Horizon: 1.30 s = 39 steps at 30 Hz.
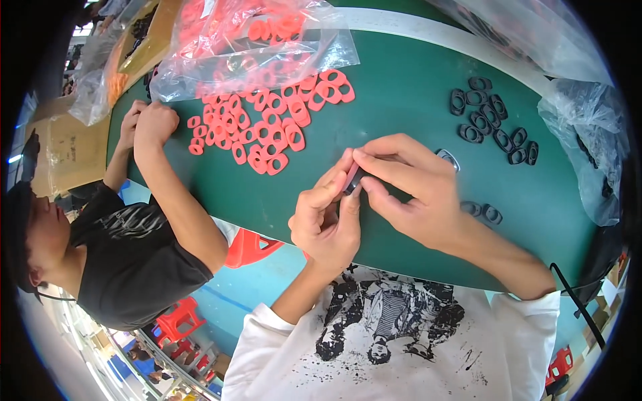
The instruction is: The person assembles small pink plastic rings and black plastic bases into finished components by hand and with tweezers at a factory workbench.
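Note:
My left hand (326, 218) and my right hand (418, 190) meet above the green tabletop. Both are closed, pinching a small piece with a red side and a black side (353, 180) between thumbs and fingertips. Fingers cover much of this piece. Behind my right hand's knuckles lies a shiny dark oval ring (448, 159), partly hidden. To the left of my hands, many flat red oval rings (271, 134) are spread in a loose heap. Two black oval rings (491, 214) rest close to my right wrist.
More black oval rings (483, 120) lie at the far right. A clear plastic bag (254, 60) of red rings sits at the back, and another clear bag (582, 147) lines the right edge. At the left, a co-worker's hands (154, 125) are over the same green table (394, 73).

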Motion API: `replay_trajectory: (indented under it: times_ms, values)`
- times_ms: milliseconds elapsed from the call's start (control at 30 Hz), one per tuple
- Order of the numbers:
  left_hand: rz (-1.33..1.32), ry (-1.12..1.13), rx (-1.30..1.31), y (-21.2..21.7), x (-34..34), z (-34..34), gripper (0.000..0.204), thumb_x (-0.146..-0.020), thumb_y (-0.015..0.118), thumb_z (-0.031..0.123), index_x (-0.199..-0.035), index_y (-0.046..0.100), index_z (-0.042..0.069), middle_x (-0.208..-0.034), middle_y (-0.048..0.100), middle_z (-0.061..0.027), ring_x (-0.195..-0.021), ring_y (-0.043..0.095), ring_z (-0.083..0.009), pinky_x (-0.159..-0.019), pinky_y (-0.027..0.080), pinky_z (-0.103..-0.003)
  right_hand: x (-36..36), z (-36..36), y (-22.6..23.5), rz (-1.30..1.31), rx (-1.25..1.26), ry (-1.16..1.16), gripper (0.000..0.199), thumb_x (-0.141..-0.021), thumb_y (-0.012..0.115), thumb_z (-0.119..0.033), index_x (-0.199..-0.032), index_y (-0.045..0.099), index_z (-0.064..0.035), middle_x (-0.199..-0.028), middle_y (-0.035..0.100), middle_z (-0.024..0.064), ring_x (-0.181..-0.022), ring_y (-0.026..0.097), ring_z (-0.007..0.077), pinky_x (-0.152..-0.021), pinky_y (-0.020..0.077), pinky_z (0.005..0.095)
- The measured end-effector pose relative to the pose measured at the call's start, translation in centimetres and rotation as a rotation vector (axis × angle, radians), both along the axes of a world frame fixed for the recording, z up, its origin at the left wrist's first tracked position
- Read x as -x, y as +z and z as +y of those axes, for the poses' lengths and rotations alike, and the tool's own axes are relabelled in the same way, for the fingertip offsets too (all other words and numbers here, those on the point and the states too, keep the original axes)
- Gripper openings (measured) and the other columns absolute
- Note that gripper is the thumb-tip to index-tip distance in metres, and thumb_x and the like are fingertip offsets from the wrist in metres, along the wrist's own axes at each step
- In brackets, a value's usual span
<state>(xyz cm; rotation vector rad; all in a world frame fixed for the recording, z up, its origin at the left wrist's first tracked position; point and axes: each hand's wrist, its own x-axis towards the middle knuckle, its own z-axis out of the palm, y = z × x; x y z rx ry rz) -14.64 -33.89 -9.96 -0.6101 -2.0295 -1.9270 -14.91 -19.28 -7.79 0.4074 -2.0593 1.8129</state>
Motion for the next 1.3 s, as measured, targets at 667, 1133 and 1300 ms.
replay_trajectory:
  times_ms: [667,1133,1300]
  values:
    - [-0.036,0.074,0.005,0.1,-0.4,0.2,0.024,-0.085,0.067,-0.009,-0.107,0.059,-0.009,-0.106,0.069,-0.0238,-0.097,0.069,-0.0228,-0.083,0.057,-0.032,1.3,2.0,0.7,0.16,-0.337,0.022,0.021,-0.075,0.069,0.007,-0.096,0.068,0.0038,-0.092,0.067,0.0113,-0.071,0.067,0.0205,-0.056,0.0541,0.0279]
    - [-0.148,0.058,0.171,1.2,-0.8,-0.4,0.025,-0.08,0.072,-0.009,-0.103,0.062,-0.01,-0.1,0.071,-0.0208,-0.09,0.071,-0.0204,-0.08,0.058,-0.03,2.2,3.4,1.6,-0.071,-0.248,0.258,0.014,-0.076,0.069,0.005,-0.089,0.068,0.0015,-0.087,0.065,0.0101,-0.068,0.064,0.0214,-0.057,0.0515,0.029]
    - [-0.199,0.038,0.144,1.1,-0.4,-0.1,0.024,-0.079,0.073,-0.01,-0.099,0.062,-0.009,-0.102,0.07,-0.0215,-0.09,0.072,-0.0246,-0.08,0.058,-0.03,2.1,3.6,1.3,-0.172,-0.154,0.233,0.013,-0.075,0.068,0.007,-0.087,0.068,0.0021,-0.085,0.065,0.0113,-0.068,0.064,0.0212,-0.058,0.0511,0.0273]
